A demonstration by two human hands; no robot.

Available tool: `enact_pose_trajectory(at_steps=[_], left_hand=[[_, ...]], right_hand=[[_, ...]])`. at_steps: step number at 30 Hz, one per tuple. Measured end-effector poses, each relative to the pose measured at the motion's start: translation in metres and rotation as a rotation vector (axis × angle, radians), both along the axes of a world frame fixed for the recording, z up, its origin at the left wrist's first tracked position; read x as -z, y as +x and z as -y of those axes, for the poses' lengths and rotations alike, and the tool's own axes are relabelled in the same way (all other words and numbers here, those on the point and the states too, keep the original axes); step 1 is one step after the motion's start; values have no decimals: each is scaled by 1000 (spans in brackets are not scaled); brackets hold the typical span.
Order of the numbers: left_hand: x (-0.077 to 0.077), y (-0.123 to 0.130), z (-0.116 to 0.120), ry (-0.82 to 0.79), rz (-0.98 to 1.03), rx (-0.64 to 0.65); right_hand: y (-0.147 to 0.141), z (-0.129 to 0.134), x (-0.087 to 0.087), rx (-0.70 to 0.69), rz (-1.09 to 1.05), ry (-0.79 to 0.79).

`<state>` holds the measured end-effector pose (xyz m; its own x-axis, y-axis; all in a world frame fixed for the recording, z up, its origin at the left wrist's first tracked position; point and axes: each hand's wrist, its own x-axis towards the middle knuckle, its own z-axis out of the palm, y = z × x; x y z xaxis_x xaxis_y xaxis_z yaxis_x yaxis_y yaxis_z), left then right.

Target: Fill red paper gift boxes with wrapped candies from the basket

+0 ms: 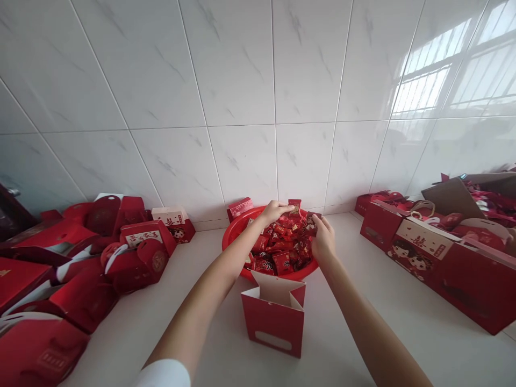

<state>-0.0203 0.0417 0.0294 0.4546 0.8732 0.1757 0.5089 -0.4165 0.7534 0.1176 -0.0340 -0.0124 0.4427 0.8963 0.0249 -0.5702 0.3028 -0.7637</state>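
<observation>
My left hand [276, 210] reaches over the far part of a red plastic basket [230, 234], its fingers closed on a small red candy packet [295, 207]. At the basket's right rim, my right hand [323, 236] is closed on a dark red candy packet [313, 221]. Many red wrapped candies [282, 260] fill the basket below both hands. In front of the basket, between my forearms, an upright red paper gift box [274, 323] stands with its top open. The inside bottom of this box is hidden.
Red gift boxes [137, 263] crowd the left side of the table. A smaller box [241, 207] stands behind the basket against the tiled wall [242, 166]. On the right are more red boxes [423, 252] and a cardboard carton [447, 201] with pink-red contents.
</observation>
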Motion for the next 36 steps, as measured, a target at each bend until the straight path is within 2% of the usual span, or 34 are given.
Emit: enact_pose_trajectory(at_steps=[2,6,9,12,15,19,21,24,28,30,33,36], left_hand=[[-3,4,4,-29,52,58],[2,-1,23,-87,170,190],[7,-10,31,-60,153,151],[7,-27,32,-24,94,119],[2,-51,31,-59,-121,164],[-8,-82,38,-166,-570,195],[-10,-90,43,-183,-733,181],[-3,-89,52,-117,-845,178],[17,-75,60,58,-860,76],[24,-71,60,97,-833,26],[28,-71,55,114,-745,-28],[28,-74,48,146,-637,-135]], right_hand=[[1,0,-1,-71,-5,10],[3,0,-1,-217,8,28],[5,0,0,-247,8,11],[6,-2,1,-217,-1,-28],[5,-5,3,-188,-3,-56],[5,-6,4,-175,-3,-74],[5,-6,3,-166,-22,-95],[6,-5,1,-175,-35,-115],[6,-3,0,-192,3,-105],[6,-3,1,-191,15,-103],[5,-3,1,-187,28,-93],[5,-3,1,-191,34,-91]])
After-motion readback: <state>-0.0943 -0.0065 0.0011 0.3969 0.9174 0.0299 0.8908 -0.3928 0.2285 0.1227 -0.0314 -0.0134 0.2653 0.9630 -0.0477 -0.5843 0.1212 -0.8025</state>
